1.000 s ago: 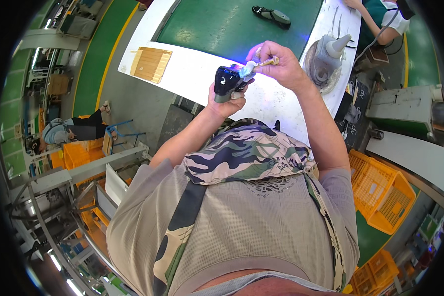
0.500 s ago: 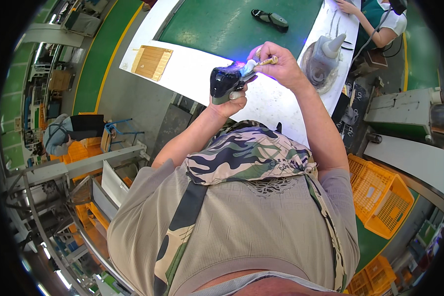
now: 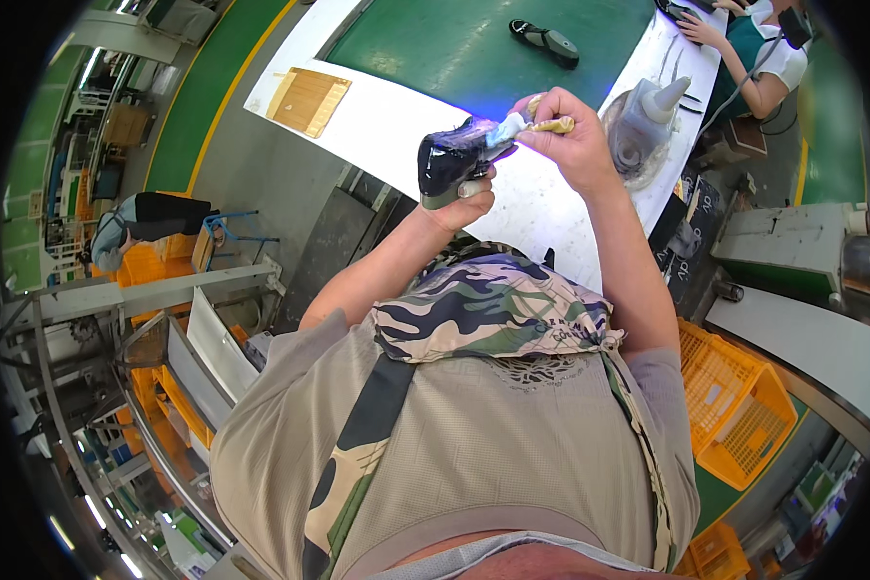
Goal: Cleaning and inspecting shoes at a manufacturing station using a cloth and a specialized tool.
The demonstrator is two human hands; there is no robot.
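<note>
My left hand (image 3: pixel 462 205) is closed around a glossy black shoe (image 3: pixel 445 164) with a grey sole, held tilted above the near edge of the white table. A pale covering wraps one finger of that hand. My right hand (image 3: pixel 582 145) is closed in a pinch, with yellowish coverings on its fingertips. From the pinch, a small whitish wad (image 3: pixel 507 128) reaches against the shoe's far right end. Bluish-violet light tints the wad and the shoe's top. Whether the wad is cloth or something else, I cannot tell.
Right of my hands, a squeeze bottle (image 3: pixel 655 100) stands in a smeared plastic tray. A dark sandal (image 3: pixel 544 43) lies on the green work surface (image 3: pixel 435 48). Far left is a brown cardboard piece (image 3: pixel 309 101); a co-worker (image 3: pixel 759 72) sits far right. Orange crates (image 3: pixel 735 401) stand behind me, right.
The view has shifted slightly, with far things now lower and farther right. My right hand and the wad sit a little farther right; my left hand keeps its hold on the shoe.
</note>
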